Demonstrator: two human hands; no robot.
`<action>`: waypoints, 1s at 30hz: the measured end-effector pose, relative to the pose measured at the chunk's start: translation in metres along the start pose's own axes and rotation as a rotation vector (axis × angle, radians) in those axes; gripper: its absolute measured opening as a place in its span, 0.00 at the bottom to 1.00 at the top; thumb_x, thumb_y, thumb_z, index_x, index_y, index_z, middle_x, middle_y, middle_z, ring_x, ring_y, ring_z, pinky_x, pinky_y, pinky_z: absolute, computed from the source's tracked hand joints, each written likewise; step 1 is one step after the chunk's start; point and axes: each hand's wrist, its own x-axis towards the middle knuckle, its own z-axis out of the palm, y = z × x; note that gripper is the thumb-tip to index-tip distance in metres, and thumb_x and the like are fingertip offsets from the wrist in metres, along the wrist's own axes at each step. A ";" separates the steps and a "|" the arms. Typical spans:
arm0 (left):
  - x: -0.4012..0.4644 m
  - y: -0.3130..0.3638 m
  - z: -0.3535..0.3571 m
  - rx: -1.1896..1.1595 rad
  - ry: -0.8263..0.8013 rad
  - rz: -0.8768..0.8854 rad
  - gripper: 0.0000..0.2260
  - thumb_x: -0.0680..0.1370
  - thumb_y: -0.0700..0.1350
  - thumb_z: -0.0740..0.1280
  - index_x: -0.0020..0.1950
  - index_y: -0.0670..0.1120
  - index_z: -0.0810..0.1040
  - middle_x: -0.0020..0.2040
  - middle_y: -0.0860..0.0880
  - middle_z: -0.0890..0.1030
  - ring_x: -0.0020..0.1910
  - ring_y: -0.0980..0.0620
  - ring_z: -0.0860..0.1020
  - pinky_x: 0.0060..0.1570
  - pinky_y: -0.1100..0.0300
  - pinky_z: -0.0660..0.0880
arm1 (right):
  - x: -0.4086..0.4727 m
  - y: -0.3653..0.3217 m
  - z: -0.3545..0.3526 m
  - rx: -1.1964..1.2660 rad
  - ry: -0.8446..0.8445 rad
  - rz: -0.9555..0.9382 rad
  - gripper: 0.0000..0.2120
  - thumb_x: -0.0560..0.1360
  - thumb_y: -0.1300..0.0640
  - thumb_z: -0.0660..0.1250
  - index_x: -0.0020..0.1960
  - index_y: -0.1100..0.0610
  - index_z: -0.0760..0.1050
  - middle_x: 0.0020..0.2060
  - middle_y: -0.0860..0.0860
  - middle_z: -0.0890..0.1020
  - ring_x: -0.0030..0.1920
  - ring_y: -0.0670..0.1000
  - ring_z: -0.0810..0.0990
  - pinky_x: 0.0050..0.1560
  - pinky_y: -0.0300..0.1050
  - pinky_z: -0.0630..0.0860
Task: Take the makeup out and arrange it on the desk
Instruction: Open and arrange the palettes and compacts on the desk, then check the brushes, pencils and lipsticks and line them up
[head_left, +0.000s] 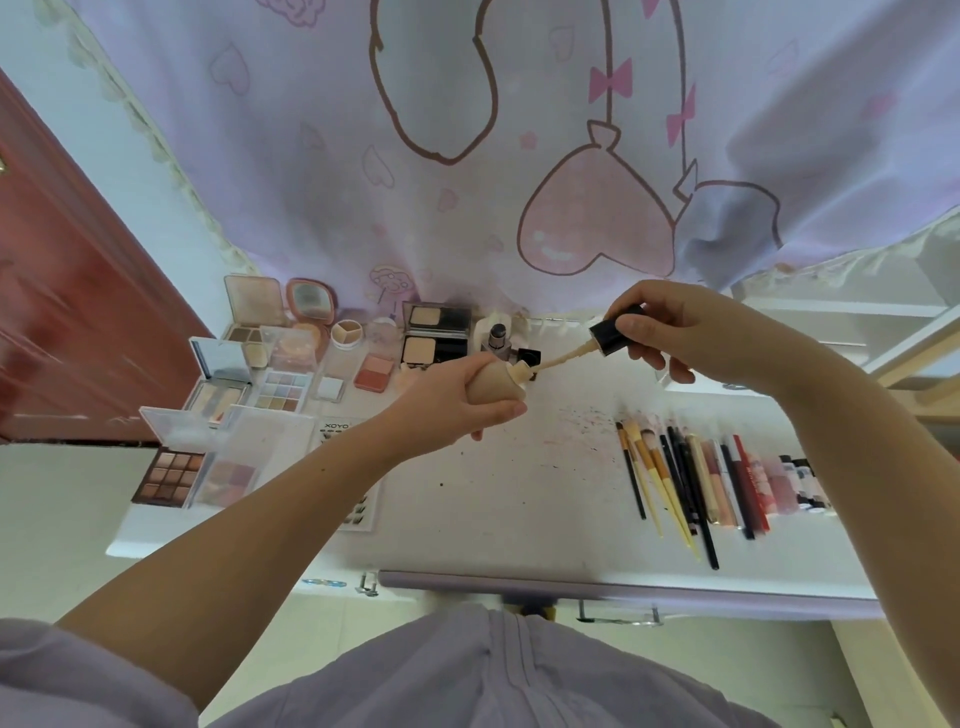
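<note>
My left hand (457, 400) grips a beige foundation bottle (497, 384) above the white desk (519, 493), its neck tilted to the right. My right hand (670, 332) pinches the bottle's black cap (613, 330). A beige-coated dropper wand (563, 357) hangs from the cap, its tip just at the bottle's mouth. Open palettes and compacts (249, 395) lie spread on the desk's left side. A row of brushes, pencils and lip products (717, 473) lies on the right.
A pale curtain with pink heart prints (519, 156) hangs behind the desk. A dark red door (67, 312) stands at the left. A powder compact (436, 332) and a small dark bottle (497, 338) sit at the back. White shelves (857, 322) are at the right.
</note>
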 end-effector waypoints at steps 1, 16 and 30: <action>0.003 -0.001 0.003 -0.010 0.001 -0.012 0.10 0.73 0.52 0.71 0.51 0.53 0.74 0.36 0.53 0.78 0.29 0.60 0.77 0.27 0.66 0.72 | -0.002 0.007 -0.001 0.044 0.015 0.022 0.05 0.79 0.57 0.60 0.52 0.55 0.74 0.33 0.50 0.78 0.29 0.45 0.73 0.28 0.38 0.71; 0.116 -0.004 0.101 0.093 0.122 -0.240 0.14 0.73 0.52 0.70 0.56 0.48 0.78 0.50 0.48 0.74 0.45 0.52 0.73 0.44 0.63 0.69 | 0.013 0.152 0.077 1.097 0.137 0.417 0.10 0.80 0.65 0.58 0.60 0.58 0.71 0.56 0.57 0.80 0.59 0.54 0.79 0.54 0.54 0.80; 0.214 -0.030 0.155 -0.267 0.601 -0.551 0.13 0.76 0.43 0.67 0.60 0.48 0.75 0.55 0.49 0.78 0.53 0.50 0.76 0.48 0.60 0.71 | 0.140 0.216 0.097 0.212 0.389 0.380 0.11 0.76 0.59 0.63 0.58 0.55 0.70 0.51 0.53 0.79 0.50 0.54 0.77 0.45 0.44 0.71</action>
